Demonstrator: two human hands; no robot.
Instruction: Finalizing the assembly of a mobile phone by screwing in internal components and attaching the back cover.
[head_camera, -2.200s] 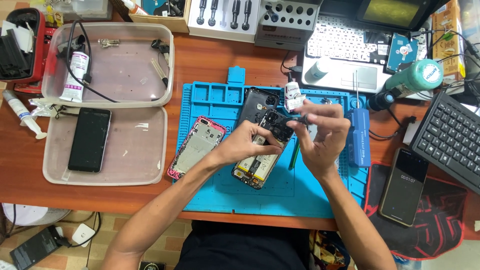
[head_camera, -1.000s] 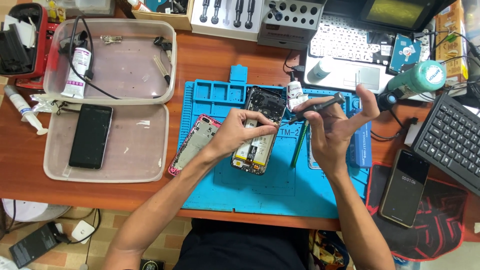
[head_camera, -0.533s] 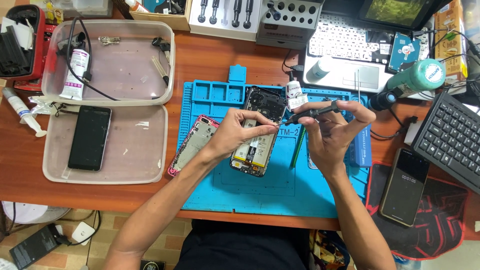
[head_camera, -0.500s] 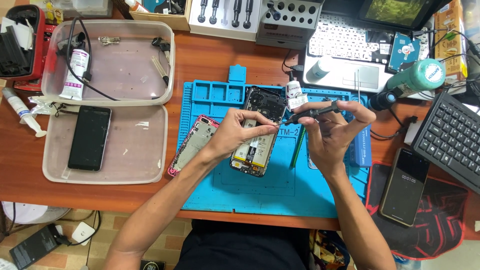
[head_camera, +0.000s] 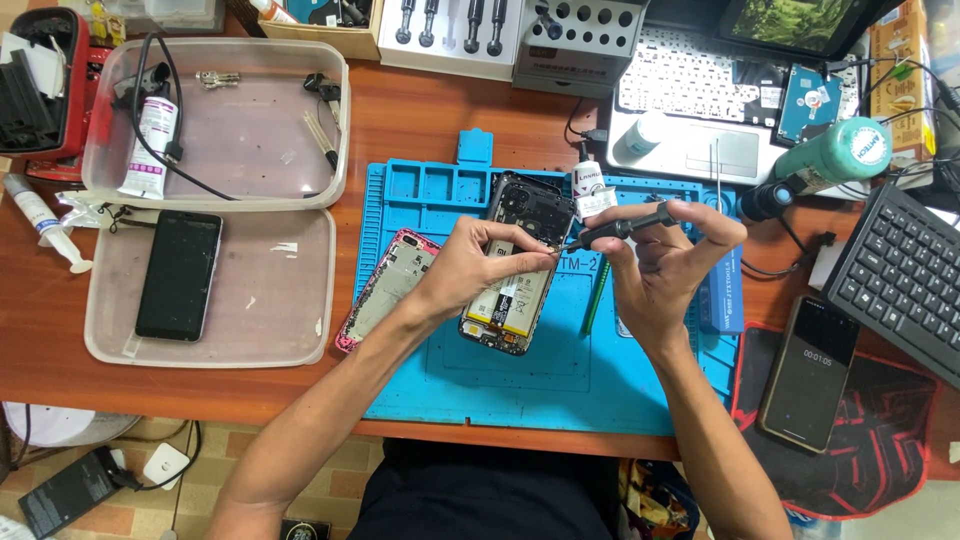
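Left hand (head_camera: 470, 270) resting on the opened smartphone (head_camera: 515, 265), fingers curled over its middle, grip pressed narrow with fingertips (head_camera: 535, 258) down on the exposed interior beside the battery. Phone lying back-off and slightly tilted on the blue repair mat (head_camera: 480, 375), directly under this grip, camera end pointing away from the person.

Right hand (head_camera: 660, 265) raised just right of the phone, grip closed around a dark precision screwdriver (head_camera: 620, 228), thumb and forefinger pinching the handle, remaining fingers spread. Screwdriver lying nearly level, tip aimed left and meeting the phone's interior close by the left fingertips.

Just left of the left grip, a pink-edged phone frame (head_camera: 385, 290) flat on the mat, touching the wrist side of the hand. Beneath the right grip, a green-handled tool (head_camera: 596, 295) lying on the mat. Just beyond the right grip, a small white bottle (head_camera: 590, 185) at the mat's far edge.

Well left of both grips, a clear plastic tray (head_camera: 300, 320) holding a black smartphone (head_camera: 178, 275), and beyond it a second clear tray (head_camera: 335, 120) with a white tube and a black cable. Right of the right grip, another dark phone (head_camera: 815, 370) with lit screen on a red-and-black pad, a black keyboard (head_camera: 900, 280) and a green cylindrical tool (head_camera: 825, 160). Wooden bench (head_camera: 420, 110) beneath everything.
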